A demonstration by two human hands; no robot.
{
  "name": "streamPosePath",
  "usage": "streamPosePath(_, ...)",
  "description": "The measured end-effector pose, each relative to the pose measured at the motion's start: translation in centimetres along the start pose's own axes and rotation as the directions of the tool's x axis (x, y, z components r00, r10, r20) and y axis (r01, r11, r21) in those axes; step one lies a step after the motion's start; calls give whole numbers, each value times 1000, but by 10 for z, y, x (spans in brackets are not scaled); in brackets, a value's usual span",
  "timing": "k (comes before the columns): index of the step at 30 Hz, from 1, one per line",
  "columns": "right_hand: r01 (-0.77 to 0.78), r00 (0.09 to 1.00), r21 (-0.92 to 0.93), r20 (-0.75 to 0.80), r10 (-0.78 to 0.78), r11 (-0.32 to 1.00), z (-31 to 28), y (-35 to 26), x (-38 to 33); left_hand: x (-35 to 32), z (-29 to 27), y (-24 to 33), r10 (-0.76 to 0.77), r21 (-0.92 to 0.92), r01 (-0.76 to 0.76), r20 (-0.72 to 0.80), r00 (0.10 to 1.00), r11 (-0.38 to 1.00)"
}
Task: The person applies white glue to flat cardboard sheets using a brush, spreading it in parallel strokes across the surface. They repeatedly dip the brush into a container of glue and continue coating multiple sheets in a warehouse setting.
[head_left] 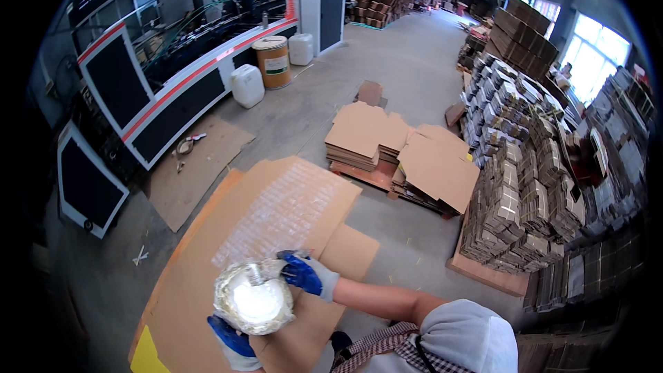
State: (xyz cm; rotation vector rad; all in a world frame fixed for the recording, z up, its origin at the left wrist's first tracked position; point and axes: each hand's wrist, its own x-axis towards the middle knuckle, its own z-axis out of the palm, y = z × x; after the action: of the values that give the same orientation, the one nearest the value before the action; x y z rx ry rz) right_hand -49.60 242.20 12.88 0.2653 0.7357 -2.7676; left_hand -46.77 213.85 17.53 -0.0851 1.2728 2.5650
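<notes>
- Blue-gloved right hand point(309, 275) reaches in from the right sleeve, fingers bent around the upper right rim of a bowl point(254, 299), pinching it by a small metal stub at the top.
- Left hand point(235, 340), same blue/white glove, is under the bowl's lower left edge, fingers curled up to support it; palm mostly hidden.
- Bowl: round, crusted w/ pale dried glue, whitish paste inside, glare on top. Held over the board, near bottom centre of view.
- Below it: big cardboard sheet point(276, 200) on the floor, glossy clear patch across its middle, just above the bowl.
- Yellow scrap point(148, 356) at the sheet's lower left corner.
- Farther out: low stacks of flat cardboard point(387, 145) on pallets, centre; bundled tied stacks point(518, 186) along the right.
- Left side: long machine point(159, 90), black panels w/ red-white trim.
- By the machine: two white jugs point(247, 85), one tan drum point(274, 62).
</notes>
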Motion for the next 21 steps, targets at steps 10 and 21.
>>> streamPosePath(10,374,789,-91,-492,-368,923,-207,-196,-273,2,258,-259,-426,240,417,-16,905,877)
streamPosePath(21,660,358,-58,-853,-381,749,-511,-182,-415,41,318,-650,-816,155,805,6,579,572)
